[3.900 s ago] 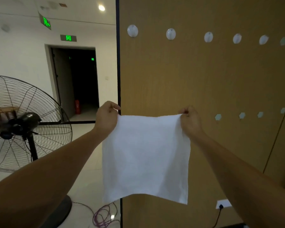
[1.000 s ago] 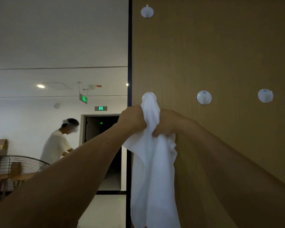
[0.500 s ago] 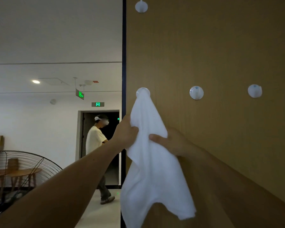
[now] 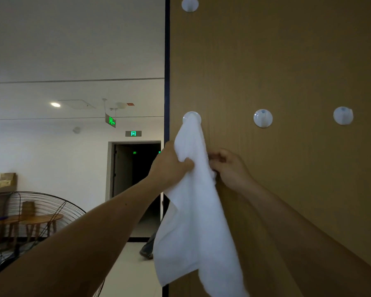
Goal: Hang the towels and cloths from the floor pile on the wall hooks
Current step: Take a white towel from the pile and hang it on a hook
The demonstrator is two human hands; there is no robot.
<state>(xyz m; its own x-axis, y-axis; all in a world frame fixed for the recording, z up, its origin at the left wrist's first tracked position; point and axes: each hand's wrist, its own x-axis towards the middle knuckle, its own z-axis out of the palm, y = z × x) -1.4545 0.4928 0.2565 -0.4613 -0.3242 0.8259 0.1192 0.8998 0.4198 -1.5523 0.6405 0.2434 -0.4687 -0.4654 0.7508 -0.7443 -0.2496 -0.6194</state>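
A white cloth (image 4: pixel 196 213) hangs by one corner from a round white wall hook (image 4: pixel 191 117) at the left end of a row on the brown wooden panel (image 4: pixel 287 61). My left hand (image 4: pixel 170 166) grips the cloth's left edge a little below the hook, thumb pressed into the fabric. My right hand (image 4: pixel 230 168) pinches the cloth's right edge against the panel at the same height. The lower part of the cloth drapes loose between my forearms.
Two bare white hooks (image 4: pixel 262 118) (image 4: pixel 343 115) follow to the right, and another hook (image 4: pixel 190 4) sits above. A large standing fan (image 4: pixel 36 221) and a wooden table (image 4: pixel 30 218) are at lower left. A person's shoe (image 4: pixel 146 252) shows by the dark doorway (image 4: pixel 137 185).
I raised the spread cloth and caught a corner on the hook. Since half a second ago my hands stayed below the hook on the cloth's edges; the person in the doorway walked behind the cloth.
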